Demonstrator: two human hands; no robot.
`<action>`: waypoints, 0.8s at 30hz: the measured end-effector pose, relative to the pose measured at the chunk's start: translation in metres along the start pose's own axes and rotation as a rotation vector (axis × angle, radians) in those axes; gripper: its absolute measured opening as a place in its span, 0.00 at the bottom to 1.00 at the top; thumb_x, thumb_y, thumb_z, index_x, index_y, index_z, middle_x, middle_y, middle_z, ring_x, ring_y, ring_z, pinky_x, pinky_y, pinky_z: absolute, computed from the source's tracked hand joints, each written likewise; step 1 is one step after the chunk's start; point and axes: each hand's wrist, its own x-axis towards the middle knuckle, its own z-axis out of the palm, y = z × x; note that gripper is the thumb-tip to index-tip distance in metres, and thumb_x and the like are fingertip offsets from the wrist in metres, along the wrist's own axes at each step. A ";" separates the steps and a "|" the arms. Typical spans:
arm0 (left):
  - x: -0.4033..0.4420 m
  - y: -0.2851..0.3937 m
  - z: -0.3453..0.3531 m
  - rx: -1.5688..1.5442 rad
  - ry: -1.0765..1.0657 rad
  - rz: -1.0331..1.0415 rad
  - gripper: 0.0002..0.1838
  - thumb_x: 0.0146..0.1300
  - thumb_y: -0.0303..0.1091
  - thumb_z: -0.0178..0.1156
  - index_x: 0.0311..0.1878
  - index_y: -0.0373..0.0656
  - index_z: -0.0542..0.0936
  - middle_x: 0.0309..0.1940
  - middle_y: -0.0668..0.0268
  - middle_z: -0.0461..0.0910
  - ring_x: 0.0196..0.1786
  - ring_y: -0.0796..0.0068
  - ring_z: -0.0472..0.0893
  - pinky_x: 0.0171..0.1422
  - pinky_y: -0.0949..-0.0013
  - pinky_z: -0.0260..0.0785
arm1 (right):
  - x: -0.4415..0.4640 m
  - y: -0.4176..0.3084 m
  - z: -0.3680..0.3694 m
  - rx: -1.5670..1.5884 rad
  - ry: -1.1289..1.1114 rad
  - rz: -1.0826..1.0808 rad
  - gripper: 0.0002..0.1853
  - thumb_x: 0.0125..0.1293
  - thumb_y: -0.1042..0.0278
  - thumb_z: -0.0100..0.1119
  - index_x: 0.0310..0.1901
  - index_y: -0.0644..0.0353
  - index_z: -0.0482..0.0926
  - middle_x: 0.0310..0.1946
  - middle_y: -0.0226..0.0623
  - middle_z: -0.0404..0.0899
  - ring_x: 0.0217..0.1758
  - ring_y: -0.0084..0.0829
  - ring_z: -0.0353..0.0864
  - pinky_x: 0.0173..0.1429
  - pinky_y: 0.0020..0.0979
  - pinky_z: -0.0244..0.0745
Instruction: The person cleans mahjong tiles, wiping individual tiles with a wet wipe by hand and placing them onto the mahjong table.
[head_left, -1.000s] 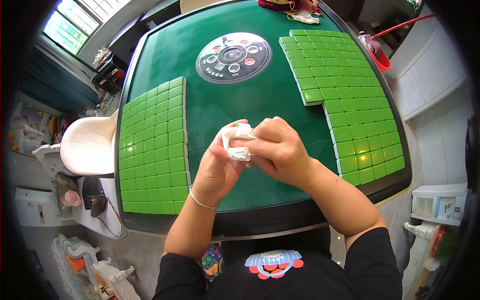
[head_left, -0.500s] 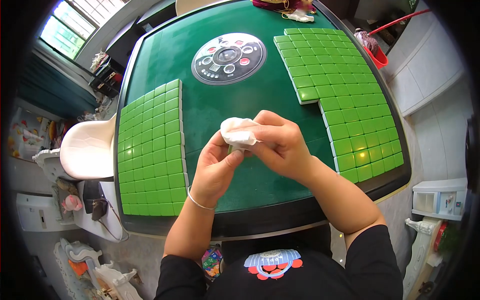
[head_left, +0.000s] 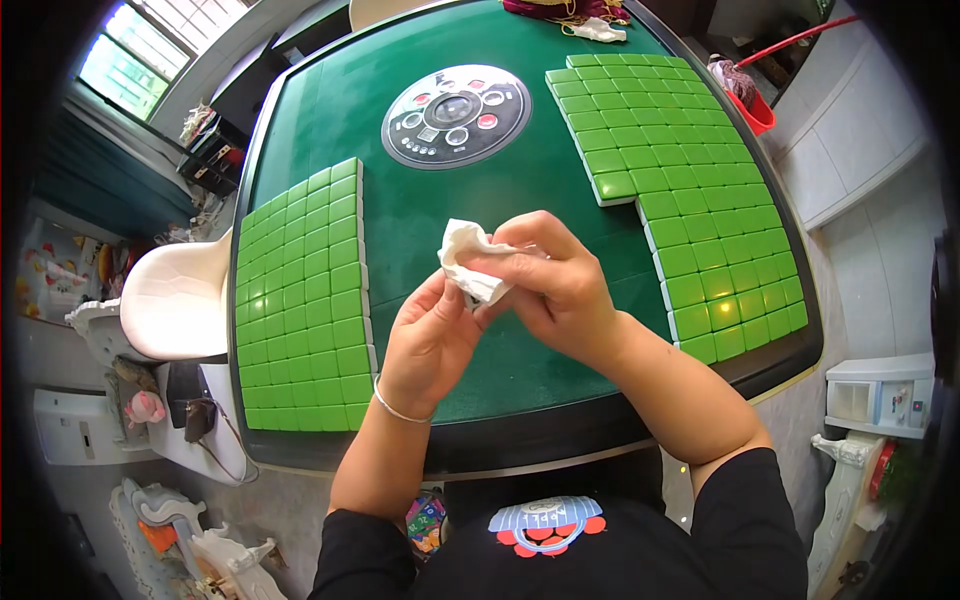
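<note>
Both hands meet above the near middle of the green mahjong table. My right hand (head_left: 560, 285) is closed on a crumpled white tissue (head_left: 468, 243), pinched between thumb and fingers. My left hand (head_left: 437, 335) is closed just below it, its fingertips around a mahjong tile (head_left: 472, 302) that the tissue mostly covers. Only a small part of the tile shows. To the left lies a block of green-backed mahjong tiles (head_left: 305, 300), face down in rows. A larger block of the same tiles (head_left: 690, 190) lies to the right.
A round control panel (head_left: 457, 115) is set in the table's centre. At the far edge lie a dark red cloth bag (head_left: 560, 12) and a white crumpled tissue (head_left: 597, 31). A white chair (head_left: 175, 300) stands at the left, and a red bucket (head_left: 757, 115) at the right.
The tissue has shifted and opened up over the tile, its upper end now standing higher. The tile's green edge, visible before, is now hidden. Both tile blocks stay as they were.
</note>
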 end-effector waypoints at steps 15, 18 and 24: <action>0.004 0.008 0.008 0.063 0.152 -0.094 0.24 0.77 0.39 0.47 0.66 0.30 0.68 0.56 0.57 0.77 0.53 0.69 0.79 0.58 0.65 0.74 | 0.002 -0.002 -0.001 0.012 -0.141 -0.167 0.13 0.52 0.79 0.67 0.41 0.55 0.85 0.33 0.35 0.76 0.34 0.37 0.79 0.38 0.35 0.77; 0.002 0.010 0.001 0.080 0.032 -0.089 0.23 0.77 0.38 0.47 0.67 0.31 0.67 0.54 0.57 0.78 0.49 0.70 0.80 0.53 0.66 0.75 | 0.006 0.008 -0.007 -0.073 -0.026 -0.034 0.13 0.53 0.81 0.66 0.41 0.57 0.85 0.30 0.36 0.75 0.32 0.36 0.78 0.35 0.33 0.76; 0.005 0.003 0.009 0.031 0.186 -0.111 0.22 0.77 0.37 0.48 0.68 0.36 0.68 0.51 0.59 0.80 0.46 0.69 0.81 0.48 0.68 0.75 | 0.005 0.008 -0.012 -0.052 0.048 -0.032 0.13 0.53 0.78 0.66 0.42 0.54 0.86 0.31 0.33 0.76 0.31 0.36 0.77 0.36 0.33 0.74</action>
